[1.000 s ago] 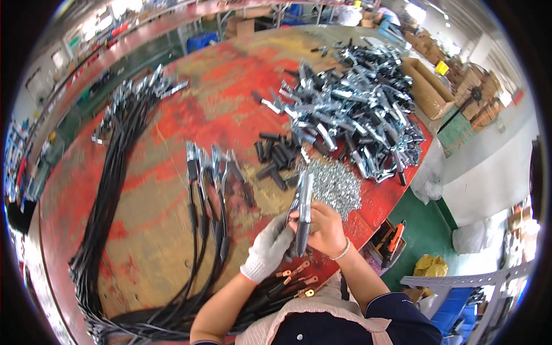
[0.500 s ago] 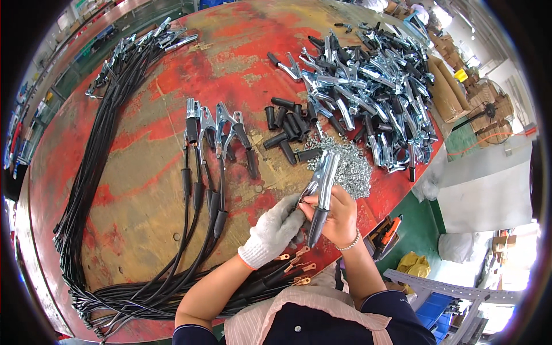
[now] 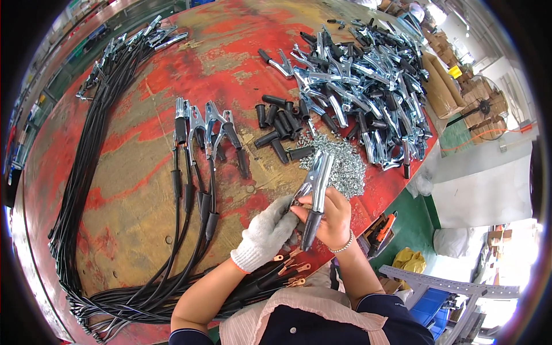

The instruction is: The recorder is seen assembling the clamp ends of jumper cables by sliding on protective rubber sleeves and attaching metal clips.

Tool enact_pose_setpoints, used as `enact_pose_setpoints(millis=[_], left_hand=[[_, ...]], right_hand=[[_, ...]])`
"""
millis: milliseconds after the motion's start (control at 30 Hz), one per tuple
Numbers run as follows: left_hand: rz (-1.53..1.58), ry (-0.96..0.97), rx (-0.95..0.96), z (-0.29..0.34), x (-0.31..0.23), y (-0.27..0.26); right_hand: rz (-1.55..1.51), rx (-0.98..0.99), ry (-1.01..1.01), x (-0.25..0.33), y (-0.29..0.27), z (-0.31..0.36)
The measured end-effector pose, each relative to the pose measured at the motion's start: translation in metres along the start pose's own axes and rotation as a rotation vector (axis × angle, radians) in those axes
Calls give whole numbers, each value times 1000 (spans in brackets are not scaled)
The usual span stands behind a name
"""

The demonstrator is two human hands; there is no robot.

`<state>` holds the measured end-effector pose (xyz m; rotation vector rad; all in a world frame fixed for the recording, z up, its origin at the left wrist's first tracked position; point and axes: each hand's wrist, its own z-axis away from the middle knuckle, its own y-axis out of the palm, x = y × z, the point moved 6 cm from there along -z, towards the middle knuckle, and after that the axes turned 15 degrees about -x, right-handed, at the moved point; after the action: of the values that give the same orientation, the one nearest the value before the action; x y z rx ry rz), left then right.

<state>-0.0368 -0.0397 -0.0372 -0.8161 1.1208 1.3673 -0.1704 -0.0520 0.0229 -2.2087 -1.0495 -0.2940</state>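
Note:
A silver spring clamp (image 3: 319,181) with a black handle sleeve is held between my two hands, its jaws pointing away from me. My left hand (image 3: 265,230), in a white knitted glove, is closed around the clamp's lower left handle. Bare, with a beaded bracelet at the wrist, my right hand (image 3: 330,221) pinches at the clamp near the left fingertips. What those fingertips touch is too small to make out. Just beyond the hands lies a heap of small silver screws (image 3: 345,172). Black cables with copper ring terminals (image 3: 296,267) run below my left hand.
Several clamps fixed to cables (image 3: 198,129) lie left of centre. Loose black sleeves (image 3: 282,122) sit beside the screws. A large pile of clamps (image 3: 368,86) fills the far right of the worn red table (image 3: 138,201). A long cable bundle (image 3: 86,172) curves along the left.
The view has shifted slightly, so the table's things sit a little further left. Both hands keep their hold on the clamp; the right fingers have moved only slightly.

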Motion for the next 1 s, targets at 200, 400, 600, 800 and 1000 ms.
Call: enact_pose_setpoints(millis=[200,400,600,800,1000], left_hand=[[-3,-91,19,3,-7,2],[-25,-31,-5,3,-4,-1],[-37,-31,-14,6,0,1],[-241,249,-189,4,-25,-22],[-1088,497,-844,-33,-82,-117]], right_hand=[[-30,54,-107,-5,-14,11],[-15,76,-123,-1,-15,6],[-20,63,-148,6,-16,-2],[36,137,-92,-25,-18,-6],[412,-106,-178,-138,-30,-110]])
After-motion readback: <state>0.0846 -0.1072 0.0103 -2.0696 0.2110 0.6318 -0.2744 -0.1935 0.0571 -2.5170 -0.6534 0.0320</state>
